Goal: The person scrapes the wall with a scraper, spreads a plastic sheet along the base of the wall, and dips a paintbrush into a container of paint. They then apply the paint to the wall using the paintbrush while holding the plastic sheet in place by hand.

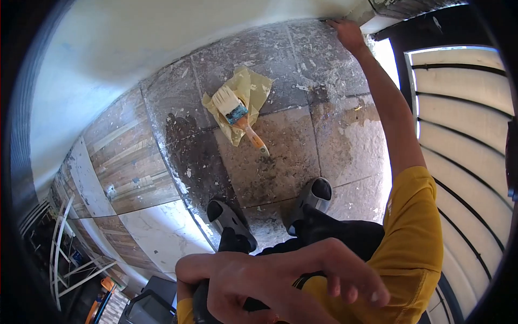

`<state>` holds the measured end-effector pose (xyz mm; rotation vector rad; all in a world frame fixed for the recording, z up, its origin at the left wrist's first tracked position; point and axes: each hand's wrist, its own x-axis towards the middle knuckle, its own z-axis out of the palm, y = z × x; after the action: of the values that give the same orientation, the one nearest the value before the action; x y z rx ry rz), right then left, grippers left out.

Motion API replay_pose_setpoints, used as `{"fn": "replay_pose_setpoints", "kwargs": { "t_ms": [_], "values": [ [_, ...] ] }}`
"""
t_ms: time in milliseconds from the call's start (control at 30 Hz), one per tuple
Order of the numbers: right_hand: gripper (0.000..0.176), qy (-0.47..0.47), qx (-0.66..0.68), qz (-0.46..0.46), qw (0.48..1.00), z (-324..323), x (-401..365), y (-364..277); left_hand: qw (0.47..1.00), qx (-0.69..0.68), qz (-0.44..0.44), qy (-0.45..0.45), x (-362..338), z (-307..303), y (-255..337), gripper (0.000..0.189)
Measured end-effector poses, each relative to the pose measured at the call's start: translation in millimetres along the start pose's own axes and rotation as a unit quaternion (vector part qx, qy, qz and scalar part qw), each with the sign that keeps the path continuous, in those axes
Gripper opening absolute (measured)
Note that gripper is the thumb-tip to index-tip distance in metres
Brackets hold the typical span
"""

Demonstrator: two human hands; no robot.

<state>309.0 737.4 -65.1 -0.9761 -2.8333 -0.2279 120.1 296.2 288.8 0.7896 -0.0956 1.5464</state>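
My right hand [349,35] is stretched far forward to the foot of the pale wall, its fingers closed; a small dark edge shows at the fingertips, too small to name. Low in the view and close to the camera, my left hand [294,270] is held in front of my body, its fingers bent but apart, with nothing visible in them. A broad paintbrush [238,114] with an orange-brown handle and pale, paint-covered bristles lies on a crumpled yellowish sheet [258,89] on the floor, touched by neither hand.
Paint-spattered tiles [275,135] cover the floor, with a damp patch at right. My shoes [232,224] stand below the brush. A barred metal door [458,124] is at right, the pale wall [124,43] at upper left, and a metal rack [62,254] at lower left.
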Motion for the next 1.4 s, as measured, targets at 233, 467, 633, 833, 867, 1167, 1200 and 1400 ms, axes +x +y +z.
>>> {"fn": "replay_pose_setpoints", "kwargs": {
  "t_ms": [233, 467, 633, 833, 867, 1167, 1200, 1400],
  "values": [
    [0.05, 0.067, 0.082, 0.028, 0.994, 15.5, -16.5, -1.8, 0.972, -0.186, 0.019, 0.145, 2.4, 20.1, -28.8, 0.031],
    [0.052, -0.001, 0.11, 0.05, 0.993, -7.9, -52.0, -9.9, 0.98, -0.084, 0.089, 0.154, 23.5, 26.6, -36.8, 0.017],
    [0.05, -0.012, 0.106, 0.058, 0.993, -54.8, -107.0, -10.9, 0.991, 0.034, -0.102, 0.076, 15.5, 15.9, -5.5, 0.033],
    [0.05, 0.226, 0.028, 0.012, 0.974, -11.5, -100.7, 55.4, 0.994, 0.016, -0.025, 0.105, 21.5, 31.8, -20.8, 0.017],
    [0.051, 0.251, 0.04, -0.018, 0.967, -12.2, -101.0, 60.5, 0.994, 0.022, -0.028, 0.106, 23.9, 27.5, -18.4, 0.017],
    [0.053, 0.164, 0.046, -0.005, 0.985, 0.5, -108.1, 76.6, 0.972, -0.13, -0.034, 0.193, -10.7, -63.6, 4.9, 0.077],
    [0.053, 0.17, 0.046, -0.008, 0.984, 3.2, -104.0, 80.9, 0.968, -0.089, -0.09, 0.219, -13.1, -62.3, 12.9, 0.084],
    [0.044, 0.149, 0.113, -0.002, 0.982, 35.7, -122.0, 92.9, 0.962, -0.055, -0.119, 0.241, -7.5, -28.3, 26.0, 0.088]
  ]
}}
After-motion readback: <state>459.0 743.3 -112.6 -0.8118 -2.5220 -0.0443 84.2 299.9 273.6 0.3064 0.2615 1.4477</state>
